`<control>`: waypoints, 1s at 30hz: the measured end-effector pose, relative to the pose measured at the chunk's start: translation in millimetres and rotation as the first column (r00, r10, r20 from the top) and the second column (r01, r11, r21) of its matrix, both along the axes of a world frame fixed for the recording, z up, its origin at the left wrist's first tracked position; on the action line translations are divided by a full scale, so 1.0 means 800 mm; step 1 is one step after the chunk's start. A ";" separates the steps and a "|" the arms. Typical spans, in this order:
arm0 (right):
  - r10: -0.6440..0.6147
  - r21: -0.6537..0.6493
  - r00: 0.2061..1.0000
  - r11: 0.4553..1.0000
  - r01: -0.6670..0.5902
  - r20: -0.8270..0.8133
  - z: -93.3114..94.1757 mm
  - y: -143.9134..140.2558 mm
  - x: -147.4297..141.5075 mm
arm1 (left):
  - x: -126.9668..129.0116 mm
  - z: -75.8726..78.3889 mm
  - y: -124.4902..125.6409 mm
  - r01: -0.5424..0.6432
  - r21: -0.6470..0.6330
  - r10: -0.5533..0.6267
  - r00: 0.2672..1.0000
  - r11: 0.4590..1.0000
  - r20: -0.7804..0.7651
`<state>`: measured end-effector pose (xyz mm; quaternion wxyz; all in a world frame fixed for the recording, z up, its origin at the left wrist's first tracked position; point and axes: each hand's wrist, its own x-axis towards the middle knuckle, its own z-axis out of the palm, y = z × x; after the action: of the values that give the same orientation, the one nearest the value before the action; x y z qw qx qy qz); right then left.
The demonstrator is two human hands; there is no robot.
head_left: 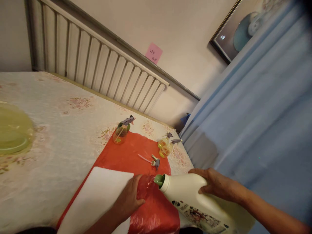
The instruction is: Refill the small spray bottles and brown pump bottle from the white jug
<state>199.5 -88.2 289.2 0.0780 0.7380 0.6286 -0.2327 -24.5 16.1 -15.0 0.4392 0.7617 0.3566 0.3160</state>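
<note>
My right hand (214,185) grips a large cream detergent jug (185,188), which is tipped nearly on its side with its mouth to the left. The jug's green pouring spout (159,180) is at the neck of a clear spray bottle (147,187). Around that bottle my left hand (133,195) is closed; its see-through body shows red from the sheet behind. Whether liquid is flowing I cannot tell. Just beyond lies a loose spray trigger head (155,162) with its pink tube (144,158).
A red plastic sheet (114,156) and a white board (97,191) lie on the flowered tablecloth (60,136). One spray bottle (120,134) stands at the back; two more spray bottles (165,150) stand right of it. A yellow-green basin (14,130) is far left; a blue curtain (243,123) hangs right.
</note>
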 end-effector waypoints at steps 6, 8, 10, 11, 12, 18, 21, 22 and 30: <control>0.008 -0.005 1.000 1.000 -0.008 -0.015 0.002 0.001 -0.004 | 0.000 0.000 0.000 0.002 -0.008 -0.002 1.000 1.000 0.002; 0.005 -0.010 1.000 1.000 -0.005 -0.010 0.003 0.001 -0.004 | -0.001 0.002 0.000 0.002 -0.014 -0.002 1.000 1.000 0.000; -0.002 -0.013 1.000 1.000 0.002 -0.008 0.003 0.002 -0.004 | -0.001 0.005 0.000 -0.001 -0.021 0.001 1.000 1.000 0.005; -0.004 -0.015 1.000 1.000 0.004 -0.007 0.003 0.002 -0.003 | -0.001 0.005 0.000 -0.004 -0.024 0.004 1.000 1.000 0.008; -0.006 -0.015 1.000 1.000 0.006 -0.003 0.003 0.002 -0.003 | -0.001 0.005 0.000 -0.007 -0.027 0.007 1.000 1.000 0.010; 0.003 -0.003 1.000 1.000 -0.003 -0.009 0.004 0.003 -0.006 | -0.001 -0.002 0.002 0.002 0.001 -0.002 1.000 1.000 0.028; -0.001 0.000 1.000 1.000 0.001 -0.014 0.004 0.002 -0.006 | -0.001 -0.002 0.001 -0.006 0.000 0.006 0.999 1.000 0.054; -0.001 -0.001 1.000 1.000 0.001 -0.016 0.004 0.002 -0.006 | -0.001 -0.002 0.001 -0.007 0.000 0.007 0.998 1.000 0.061; 0.007 0.001 1.000 1.000 -0.007 -0.020 0.001 0.001 -0.004 | -0.002 0.003 0.000 -0.001 -0.002 0.001 1.000 1.000 0.020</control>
<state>196.6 -87.0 290.3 0.0723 0.7334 0.6320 -0.2396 -26.1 16.4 -12.8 0.4431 0.7580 0.3529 0.3234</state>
